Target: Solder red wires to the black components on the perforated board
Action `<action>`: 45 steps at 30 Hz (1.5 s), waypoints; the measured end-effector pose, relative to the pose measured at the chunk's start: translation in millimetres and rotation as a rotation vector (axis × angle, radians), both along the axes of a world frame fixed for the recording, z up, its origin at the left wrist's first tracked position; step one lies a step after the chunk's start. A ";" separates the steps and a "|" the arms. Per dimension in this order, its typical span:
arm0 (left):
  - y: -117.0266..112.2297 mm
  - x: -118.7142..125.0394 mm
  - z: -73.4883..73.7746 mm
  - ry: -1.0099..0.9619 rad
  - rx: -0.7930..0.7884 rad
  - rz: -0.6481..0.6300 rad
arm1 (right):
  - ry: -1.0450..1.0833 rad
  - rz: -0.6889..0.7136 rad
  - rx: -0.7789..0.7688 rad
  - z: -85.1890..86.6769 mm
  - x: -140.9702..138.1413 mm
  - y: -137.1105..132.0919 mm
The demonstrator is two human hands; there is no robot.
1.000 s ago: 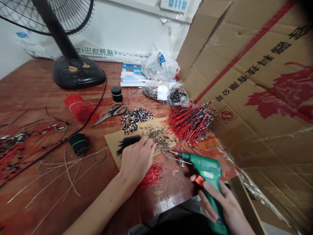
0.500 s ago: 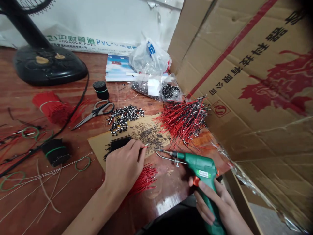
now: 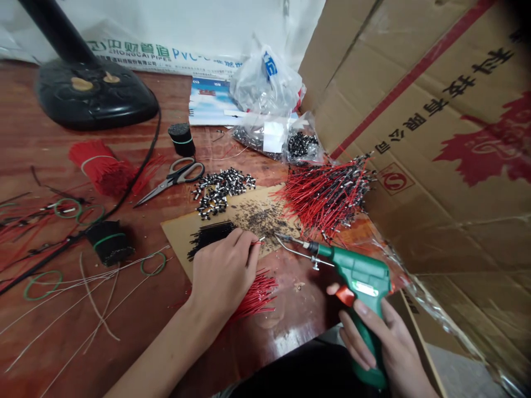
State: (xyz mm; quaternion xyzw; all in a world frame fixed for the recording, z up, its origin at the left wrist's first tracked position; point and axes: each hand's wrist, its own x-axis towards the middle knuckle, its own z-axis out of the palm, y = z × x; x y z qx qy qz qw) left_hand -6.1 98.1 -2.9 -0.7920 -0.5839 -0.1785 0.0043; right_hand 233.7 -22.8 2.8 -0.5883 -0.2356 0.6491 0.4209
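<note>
The green soldering gun [image 3: 360,273] has swung flatter in the clenched right hand [image 3: 385,337], near the left hand's [image 3: 224,273] pinched red wire [image 3: 258,241].

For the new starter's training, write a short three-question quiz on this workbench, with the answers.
1. What does the right hand grip?
A. Pliers
B. A green soldering gun
C. A hammer

2. True or false: the scissors lie on the wooden table, not on the brown sheet.

3. Fill the gap: the left hand pinches a short ___ wire.

Key: 1. B; 2. True; 3. red
</note>
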 end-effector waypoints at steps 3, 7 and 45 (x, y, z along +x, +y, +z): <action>1.0 1.4 -1.9 -0.015 -0.002 0.007 | -0.007 -0.007 0.006 1.6 -5.6 7.6; 0.3 2.5 -2.6 -0.020 -0.018 -0.004 | -0.014 -0.013 0.055 -0.7 -12.5 14.2; -9.2 -14.6 6.5 0.008 0.117 -0.171 | -0.079 0.082 0.105 -16.1 -10.1 8.4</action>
